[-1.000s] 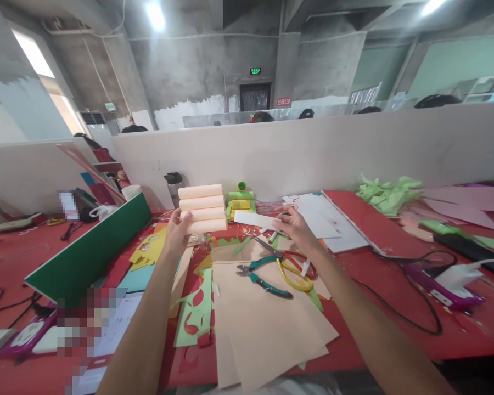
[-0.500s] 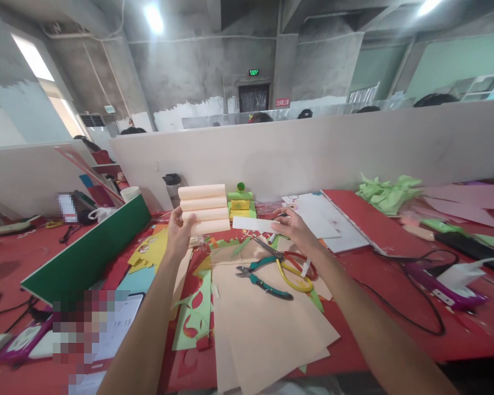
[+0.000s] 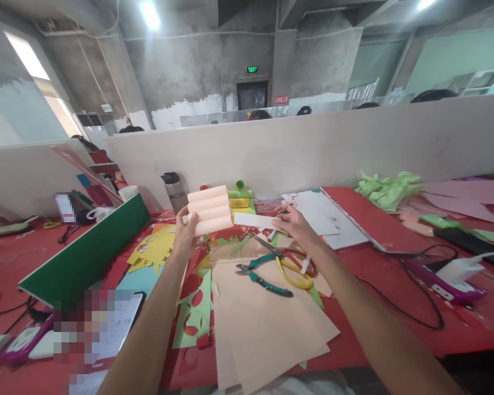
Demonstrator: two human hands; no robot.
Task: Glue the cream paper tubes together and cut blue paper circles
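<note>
Pinched at its left side, a row of several peach paper rolls (image 3: 211, 213) is held up by my left hand (image 3: 185, 230). My right hand (image 3: 293, 224) grips a white paper strip (image 3: 253, 220) by its right end. The strip's left end comes close to the lower rolls; whether they touch I cannot tell. Below, scissors (image 3: 290, 263) with red and yellow handles and teal-handled cutting pliers (image 3: 263, 277) lie on beige paper sheets (image 3: 271, 329). Behind the rolls sit green and yellow paper rolls (image 3: 240, 203).
Green and yellow paper scraps (image 3: 195, 307) lie left of the sheets. A green board (image 3: 86, 247) stands on edge at the left. A dark-lidded bottle (image 3: 173, 189) is by the white partition (image 3: 292, 148). A purple power strip (image 3: 444, 285) with cables lies right.
My left hand has moved slightly right and tilted the peach rolls, so their right ends slant down more. My right hand and the strip have shifted only slightly.
</note>
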